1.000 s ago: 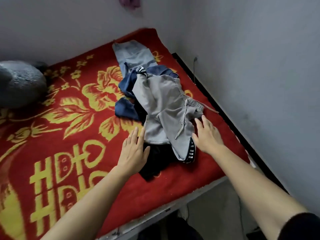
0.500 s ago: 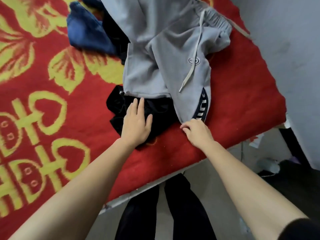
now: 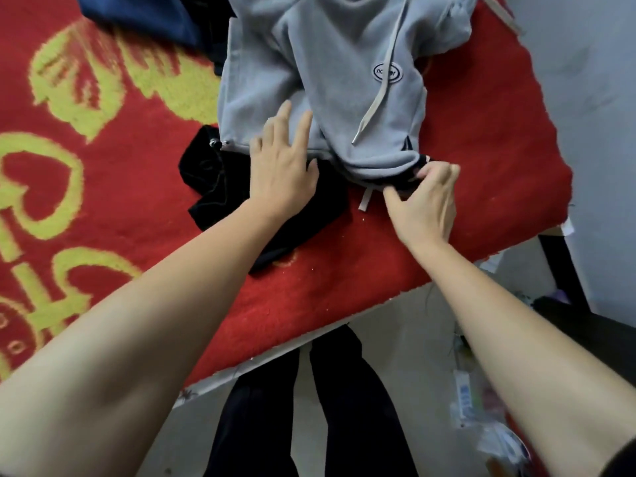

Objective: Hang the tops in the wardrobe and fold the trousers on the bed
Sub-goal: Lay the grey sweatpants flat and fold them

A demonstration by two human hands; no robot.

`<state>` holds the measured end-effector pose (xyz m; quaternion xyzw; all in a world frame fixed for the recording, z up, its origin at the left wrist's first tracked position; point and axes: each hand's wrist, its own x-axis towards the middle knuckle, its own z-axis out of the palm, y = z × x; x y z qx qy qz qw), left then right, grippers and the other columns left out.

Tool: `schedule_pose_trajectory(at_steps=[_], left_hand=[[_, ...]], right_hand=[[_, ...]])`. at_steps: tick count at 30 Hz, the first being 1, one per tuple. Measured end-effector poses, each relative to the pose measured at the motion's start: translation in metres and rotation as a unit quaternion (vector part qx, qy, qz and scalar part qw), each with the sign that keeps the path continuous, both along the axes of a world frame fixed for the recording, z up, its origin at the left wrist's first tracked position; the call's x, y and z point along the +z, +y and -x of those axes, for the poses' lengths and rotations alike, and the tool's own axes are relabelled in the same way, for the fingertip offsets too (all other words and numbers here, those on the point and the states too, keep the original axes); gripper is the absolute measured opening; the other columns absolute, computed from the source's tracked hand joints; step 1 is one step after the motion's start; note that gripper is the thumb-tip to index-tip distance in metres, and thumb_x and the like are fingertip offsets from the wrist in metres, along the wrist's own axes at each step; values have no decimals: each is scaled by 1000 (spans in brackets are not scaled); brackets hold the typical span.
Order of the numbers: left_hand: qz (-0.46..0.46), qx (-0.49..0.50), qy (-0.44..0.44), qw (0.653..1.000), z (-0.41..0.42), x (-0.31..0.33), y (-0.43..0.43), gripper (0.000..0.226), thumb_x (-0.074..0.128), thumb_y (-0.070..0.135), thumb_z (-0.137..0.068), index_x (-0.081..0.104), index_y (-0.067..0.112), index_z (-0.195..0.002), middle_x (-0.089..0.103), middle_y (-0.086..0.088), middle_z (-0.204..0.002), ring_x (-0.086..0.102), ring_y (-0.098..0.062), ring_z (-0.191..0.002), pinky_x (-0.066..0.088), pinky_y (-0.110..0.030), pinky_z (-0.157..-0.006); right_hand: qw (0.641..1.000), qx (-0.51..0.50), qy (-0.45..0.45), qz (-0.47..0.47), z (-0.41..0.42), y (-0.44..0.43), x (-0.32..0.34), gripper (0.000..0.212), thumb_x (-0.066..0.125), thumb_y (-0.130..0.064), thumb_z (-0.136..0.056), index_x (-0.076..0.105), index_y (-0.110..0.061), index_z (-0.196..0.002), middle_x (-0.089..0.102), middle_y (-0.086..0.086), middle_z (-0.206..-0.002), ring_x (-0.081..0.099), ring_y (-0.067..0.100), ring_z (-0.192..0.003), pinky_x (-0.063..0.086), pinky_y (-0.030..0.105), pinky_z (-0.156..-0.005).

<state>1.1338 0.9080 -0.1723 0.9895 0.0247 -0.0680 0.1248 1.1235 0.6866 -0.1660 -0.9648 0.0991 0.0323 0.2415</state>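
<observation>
The head view looks steeply down on the near corner of the bed (image 3: pixel 481 142), covered by a red blanket with yellow patterns, where the clothes lie heaped. On top is the grey garment (image 3: pixel 337 63), a fleecy piece with a pale drawstring (image 3: pixel 380 87) and an oval logo patch (image 3: pixel 388 72). The cord suggests trousers, though I cannot be sure. It sprawls over a black garment (image 3: pixel 206 180) that pokes out to the left, and a blue garment (image 3: pixel 148 15) sits at the pile's far left edge. The left hand (image 3: pixel 282 173) lies flat, fingers straight and slightly spread on the grey hem, palm over the black cloth. It seems set there to pin the lower layers so only one piece comes away. The right hand (image 3: pixel 425 204) curls thumb and fingers into a pinch on the grey garment's near edge, where a dark trim shows, apparently to lift or draw it free of the heap. Below the bed edge, the person's dark-clad legs (image 3: pixel 344 407) stand close against the bed frame. No wardrobe is in sight.
</observation>
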Motion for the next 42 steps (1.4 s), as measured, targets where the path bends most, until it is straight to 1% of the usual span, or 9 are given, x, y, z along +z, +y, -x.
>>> schedule_pose_trajectory(at_steps=[4, 8, 13, 21, 28, 31, 35, 38, 42], left_hand=[[-3, -46, 56, 997, -22, 2, -21, 82, 48, 8, -86, 13, 29, -158, 51, -13, -135, 52, -37, -112, 39, -45, -88], [-54, -78, 91, 991, -15, -1, -4, 44, 45, 12, -93, 55, 26, -133, 59, -14, -108, 55, -37, -103, 42, -46, -80], [-152, -110, 19, 982, 13, 4, 60, 13, 60, 22, -81, 72, 19, -86, 58, -10, -79, 59, -34, -78, 44, -40, -65], [-208, -96, -64, 971, 31, 12, 154, 17, 56, 20, -90, 73, 19, -91, 55, -11, -81, 55, -34, -83, 39, -44, -71], [-164, 82, 63, 981, 15, 40, 162, 33, 51, 24, -83, 76, 18, -103, 55, -23, -111, 45, -42, -113, 33, -54, -94], [-138, 83, 13, 987, 2, 48, 122, 36, 51, 25, -81, 72, 14, -109, 48, -18, -132, 41, -41, -124, 31, -49, -97], [36, -5, -50, 998, 13, 41, 62, 39, 39, 20, -84, 66, 9, -109, 57, -18, -123, 53, -39, -112, 44, -48, -90], [153, 21, 11, 988, 28, 20, 25, 36, 42, 17, -86, 65, 8, -112, 59, -14, -116, 54, -34, -111, 44, -42, -95], [158, 70, 99, 980, 36, -6, 7, 38, 38, 26, -89, 60, 3, -110, 58, -19, -120, 52, -40, -114, 45, -52, -92]], right_hand=[[1000, 25, 6, -1, -11, -16, -9, 86, 75, -27, -72, 35, -17, -147, 34, 15, -149, 35, 31, -136, 34, 43, -108], [973, 192, 127, -35, 11, -5, -22, 46, 63, -11, -78, 63, -25, -122, 62, 5, -115, 58, 33, -108, 49, 42, -89], [904, 286, 280, -151, 24, 40, 0, 37, 56, -37, -77, 68, -26, -110, 67, -3, -100, 62, 18, -93, 50, 37, -87], [977, 191, 86, -35, -54, 21, 8, 58, 57, -19, -84, 49, -17, -141, 42, 15, -139, 49, 33, -126, 41, 40, -109], [978, 182, 87, 56, -123, 19, -5, 84, 55, -30, -89, 10, -21, -160, 1, 25, -163, 8, 41, -151, 14, 41, -123], [975, 172, 133, 34, -145, 22, -21, 87, 52, -43, -89, 9, -14, -159, 19, 21, -162, 18, 37, -150, 18, 43, -122], [975, 130, 181, 13, -124, 15, -29, 64, 66, -52, -86, 49, -17, -137, 59, 11, -136, 52, 33, -126, 38, 34, -102], [961, 118, 236, -83, -67, 14, -29, 48, 73, -40, -86, 58, -16, -126, 69, 7, -120, 63, 26, -111, 44, 29, -86], [923, 181, 319, -113, 37, 14, -35, 33, 73, -39, -88, 67, -13, -108, 72, 10, -108, 65, 26, -102, 42, 30, -78]])
